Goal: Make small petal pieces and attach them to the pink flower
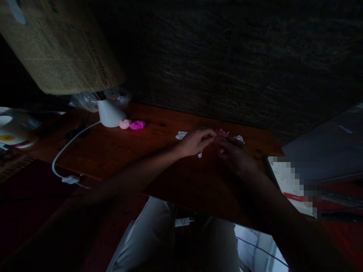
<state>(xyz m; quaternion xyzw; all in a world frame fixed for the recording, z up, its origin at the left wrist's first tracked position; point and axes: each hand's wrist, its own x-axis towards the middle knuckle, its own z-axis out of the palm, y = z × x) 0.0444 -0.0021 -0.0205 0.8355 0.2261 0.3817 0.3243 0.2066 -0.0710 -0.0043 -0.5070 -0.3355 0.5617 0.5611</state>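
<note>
My left hand [195,141] and my right hand [236,155] meet over the middle of a dark wooden table [119,155]. The left fingers are pressed together in a pinch at something small and pink [221,132] between the hands. My right hand is in shadow, fingers curled close to the same spot. White crumpled scraps [181,134] lie on the table around the hands. What exactly is pinched is too dark and small to make out.
A white lamp base [109,113] with a newsprint shade [59,45] stands at the back left, its white cable [61,155] trailing forward. Two pink lumps [132,124] lie beside it. Scissors [78,130] lie left. Papers [289,185] sit at the right.
</note>
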